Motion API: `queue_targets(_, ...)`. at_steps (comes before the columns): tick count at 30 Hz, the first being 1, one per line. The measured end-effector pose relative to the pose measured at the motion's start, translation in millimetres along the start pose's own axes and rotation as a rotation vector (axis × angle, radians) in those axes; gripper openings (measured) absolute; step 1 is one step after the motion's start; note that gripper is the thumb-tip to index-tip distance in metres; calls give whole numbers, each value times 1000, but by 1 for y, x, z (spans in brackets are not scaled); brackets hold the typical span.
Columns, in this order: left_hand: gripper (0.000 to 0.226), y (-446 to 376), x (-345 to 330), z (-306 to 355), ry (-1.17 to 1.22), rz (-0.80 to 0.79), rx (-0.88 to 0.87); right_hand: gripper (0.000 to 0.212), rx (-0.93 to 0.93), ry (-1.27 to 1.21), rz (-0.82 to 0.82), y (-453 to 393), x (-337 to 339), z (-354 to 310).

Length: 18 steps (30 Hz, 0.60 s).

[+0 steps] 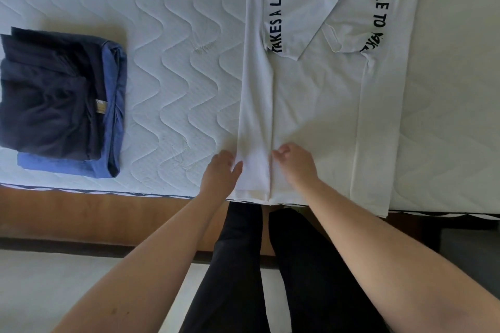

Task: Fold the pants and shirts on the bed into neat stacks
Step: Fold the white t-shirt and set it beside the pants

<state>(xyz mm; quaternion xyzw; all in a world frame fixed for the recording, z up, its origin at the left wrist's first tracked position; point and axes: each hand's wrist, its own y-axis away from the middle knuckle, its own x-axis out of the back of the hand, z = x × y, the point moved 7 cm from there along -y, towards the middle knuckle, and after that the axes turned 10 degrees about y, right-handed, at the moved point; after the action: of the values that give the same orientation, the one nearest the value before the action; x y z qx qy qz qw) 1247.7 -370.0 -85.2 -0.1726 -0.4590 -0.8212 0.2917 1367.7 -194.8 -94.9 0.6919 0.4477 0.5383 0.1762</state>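
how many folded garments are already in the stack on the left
2: a dark navy garment on top, a blue garment beneath it, showing along the right and near edges. More may be hidden between.

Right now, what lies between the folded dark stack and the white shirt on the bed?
Only bare quilted mattress. In the head view, nothing sits between the dark stack and the white shirt.
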Motion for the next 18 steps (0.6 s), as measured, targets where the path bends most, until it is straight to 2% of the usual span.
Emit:
queue_targets(2,25,-20,11,21,67,47,-100,25,39,-120,78,-19,17,-15)
queue_targets(4,25,-45,22,40,131,100,-128,29,59,-168,142,-43,32,-33)
queue_targets(8,29,-98,31,68,248,102,-18,32,33,-167,174,-93,55,-69)
queue_targets(10,24,-117,32,75,201,65,30,36,60,-93,154,-104,60,-83)
queue_targets(13,20,-130,36,80,73,30,57,22,31,-9,201,-106,64,-82)
queue_targets(18,17,-125,32,78,90,21,79,20,41,41,228,-101,62,-72)
